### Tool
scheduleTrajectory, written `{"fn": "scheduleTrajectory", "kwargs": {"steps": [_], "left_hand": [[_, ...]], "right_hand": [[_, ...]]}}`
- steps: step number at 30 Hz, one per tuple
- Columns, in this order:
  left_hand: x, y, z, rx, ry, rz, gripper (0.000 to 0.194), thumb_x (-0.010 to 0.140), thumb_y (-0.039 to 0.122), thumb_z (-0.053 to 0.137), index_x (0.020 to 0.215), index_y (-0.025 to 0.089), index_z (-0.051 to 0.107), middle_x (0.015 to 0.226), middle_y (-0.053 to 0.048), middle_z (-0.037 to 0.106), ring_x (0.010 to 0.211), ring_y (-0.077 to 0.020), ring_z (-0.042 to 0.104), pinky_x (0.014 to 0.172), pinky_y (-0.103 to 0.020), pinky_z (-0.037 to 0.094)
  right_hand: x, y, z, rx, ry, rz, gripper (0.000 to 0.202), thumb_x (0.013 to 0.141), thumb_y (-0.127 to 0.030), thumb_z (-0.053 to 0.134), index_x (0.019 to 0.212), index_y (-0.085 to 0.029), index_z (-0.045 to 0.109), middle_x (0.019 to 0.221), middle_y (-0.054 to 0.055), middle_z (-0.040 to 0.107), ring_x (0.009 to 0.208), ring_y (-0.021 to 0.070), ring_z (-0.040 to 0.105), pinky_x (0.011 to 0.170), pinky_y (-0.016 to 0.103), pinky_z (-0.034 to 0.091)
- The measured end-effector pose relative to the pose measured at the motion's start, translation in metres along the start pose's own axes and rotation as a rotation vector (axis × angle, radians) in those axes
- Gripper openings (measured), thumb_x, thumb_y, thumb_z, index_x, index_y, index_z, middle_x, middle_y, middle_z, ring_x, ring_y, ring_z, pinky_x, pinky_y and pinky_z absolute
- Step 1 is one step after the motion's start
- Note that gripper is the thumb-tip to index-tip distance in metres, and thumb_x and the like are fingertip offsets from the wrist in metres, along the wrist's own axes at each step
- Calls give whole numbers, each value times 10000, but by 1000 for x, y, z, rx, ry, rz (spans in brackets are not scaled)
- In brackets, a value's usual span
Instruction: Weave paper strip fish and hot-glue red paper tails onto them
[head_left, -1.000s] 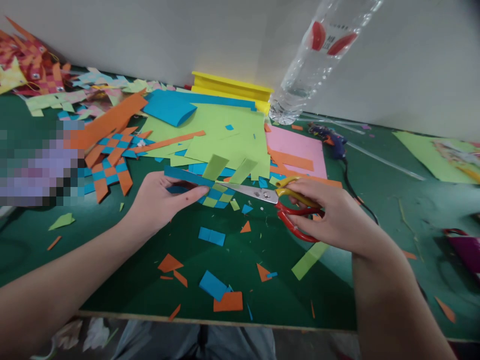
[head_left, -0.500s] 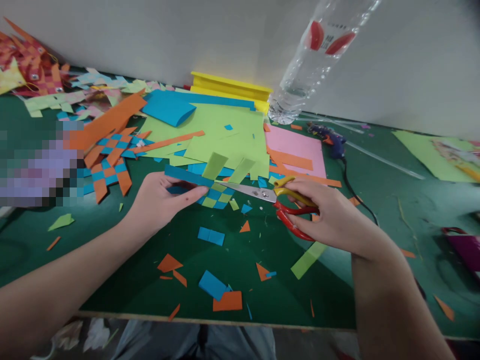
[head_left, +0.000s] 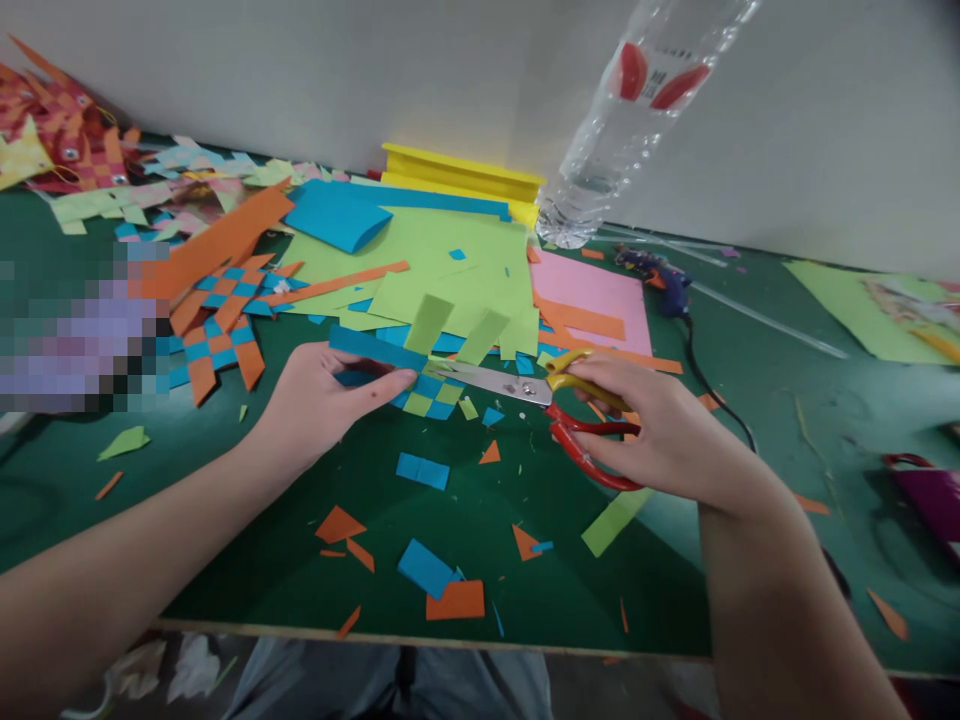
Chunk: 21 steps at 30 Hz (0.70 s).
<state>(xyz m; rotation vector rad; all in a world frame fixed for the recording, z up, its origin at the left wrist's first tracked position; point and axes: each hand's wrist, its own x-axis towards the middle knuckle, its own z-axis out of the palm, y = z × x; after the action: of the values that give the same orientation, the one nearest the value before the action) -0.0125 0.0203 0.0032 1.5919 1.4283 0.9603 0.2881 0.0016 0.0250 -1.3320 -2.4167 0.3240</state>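
Note:
Between thumb and fingers, my left hand [head_left: 330, 395] grips a woven paper piece [head_left: 433, 392] of blue and light green checks. A blue strip sticks out over that hand, and two light green strips stand up from the piece's far side. My right hand [head_left: 652, 420] is closed around the scissors [head_left: 517, 385], which have one yellow and one red handle loop. Their blades point left, slightly apart at the tips, and lie against the woven piece near my left thumb. The fingers beneath the woven paper are hidden.
Paper scraps litter the green table [head_left: 300, 590]. Light green sheets [head_left: 465, 270], a pink sheet [head_left: 592, 290] and a water bottle [head_left: 622, 130] are behind my hands. A glue gun [head_left: 667, 285] with a cable lies right; orange-blue woven pieces [head_left: 217, 330] lie left.
The scissor handles have spread a little and the blade tips have parted slightly at the woven paper. My left hand has stayed almost still.

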Motion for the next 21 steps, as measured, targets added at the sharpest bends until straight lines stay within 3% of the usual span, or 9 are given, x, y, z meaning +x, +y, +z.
{"fn": "scheduleTrajectory", "kwargs": {"steps": [7, 12, 21], "left_hand": [[-3, -2, -1, 64, -5, 38, 216, 702, 437, 726, 754, 230, 756, 749, -10, 743, 716, -204, 694, 659, -259, 562], [-5, 1, 0, 56, -10, -2, 252, 683, 461, 743, 727, 212, 738, 700, -17, 730, 659, -208, 687, 558, -248, 543], [-3, 1, 0, 15, -23, -22, 250, 673, 457, 758, 729, 214, 736, 713, -20, 733, 677, -211, 693, 563, -251, 545]], "right_hand": [[0, 0, -1, -9, 14, -14, 304, 785, -310, 569, 1060, -186, 604, 1049, 99, 686, 866, 230, 668, 684, 340, 550], [0, -2, -1, 15, 2, 5, 290, 772, -305, 580, 1043, -207, 613, 1043, 81, 685, 863, 228, 667, 682, 336, 548], [1, -2, -3, 12, -11, 8, 275, 773, -296, 585, 1030, -204, 611, 985, 74, 678, 807, 207, 647, 642, 323, 516]]}}
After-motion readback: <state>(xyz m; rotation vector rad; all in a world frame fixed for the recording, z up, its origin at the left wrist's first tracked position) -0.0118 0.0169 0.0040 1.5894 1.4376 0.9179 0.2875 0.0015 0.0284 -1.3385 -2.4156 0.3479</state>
